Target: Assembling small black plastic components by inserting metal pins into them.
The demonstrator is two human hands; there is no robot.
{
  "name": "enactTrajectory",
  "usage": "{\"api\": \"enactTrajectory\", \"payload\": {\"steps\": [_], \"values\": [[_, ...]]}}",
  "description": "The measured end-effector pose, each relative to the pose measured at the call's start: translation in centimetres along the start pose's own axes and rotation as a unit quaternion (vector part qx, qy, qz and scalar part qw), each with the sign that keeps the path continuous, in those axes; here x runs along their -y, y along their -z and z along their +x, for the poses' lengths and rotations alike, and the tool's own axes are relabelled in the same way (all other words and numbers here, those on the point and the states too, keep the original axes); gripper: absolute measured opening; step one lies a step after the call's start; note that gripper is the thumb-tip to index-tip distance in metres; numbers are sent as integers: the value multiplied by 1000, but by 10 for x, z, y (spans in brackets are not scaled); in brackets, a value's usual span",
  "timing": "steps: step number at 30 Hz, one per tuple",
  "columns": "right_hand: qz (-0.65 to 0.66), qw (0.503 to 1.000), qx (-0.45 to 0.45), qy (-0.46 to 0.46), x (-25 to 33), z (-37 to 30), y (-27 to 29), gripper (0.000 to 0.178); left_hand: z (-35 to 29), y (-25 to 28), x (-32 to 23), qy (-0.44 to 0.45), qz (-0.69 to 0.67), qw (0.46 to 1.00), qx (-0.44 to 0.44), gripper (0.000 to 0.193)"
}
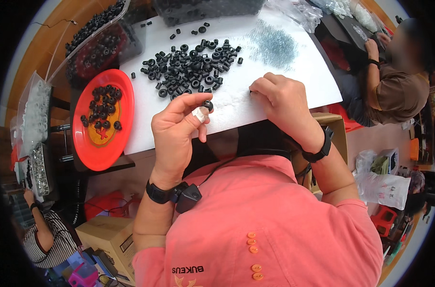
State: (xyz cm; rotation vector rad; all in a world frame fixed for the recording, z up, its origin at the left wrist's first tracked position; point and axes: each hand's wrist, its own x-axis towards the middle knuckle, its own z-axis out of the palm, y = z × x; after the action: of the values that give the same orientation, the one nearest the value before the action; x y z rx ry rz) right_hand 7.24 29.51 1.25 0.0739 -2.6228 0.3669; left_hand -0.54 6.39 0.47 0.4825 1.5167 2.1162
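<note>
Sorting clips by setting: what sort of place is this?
Probably a small assembly workshop: heaped small black parts on a white tabletop, a red plastic plate, a person in brown nearby.

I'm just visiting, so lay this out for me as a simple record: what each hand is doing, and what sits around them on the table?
Left hand: the left hand holds a round black part at its fingertips; white wrap on the thumb
Right hand: the right hand pinches a small dark thing, too small to identify
Work surface: white sheet
Beyond the hands: loose pile of black parts
Beside the pile, right: scatter of tiny bluish pieces
Left side: red plate holding round dark parts
</note>
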Motion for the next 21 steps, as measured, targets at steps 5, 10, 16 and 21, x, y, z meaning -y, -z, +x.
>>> {"api": "enactTrajectory", "payload": {"steps": [5,10,16,21], "values": [[-58,997,-22,51,1,-3,-2,7,-3,-18,-6,-12,-42,998,39,24],[-107,992,-58,36,2,-3,-13,15,7,-24,5,51,-56,996,47,23],[-119,987,-105,31,-1,-1,-20,10,6,-23,8,58,-42,997,36,23],[-79,989,-121,42,-2,-1,-23,11,7,-24,9,63,-26,997,38,25]]}}
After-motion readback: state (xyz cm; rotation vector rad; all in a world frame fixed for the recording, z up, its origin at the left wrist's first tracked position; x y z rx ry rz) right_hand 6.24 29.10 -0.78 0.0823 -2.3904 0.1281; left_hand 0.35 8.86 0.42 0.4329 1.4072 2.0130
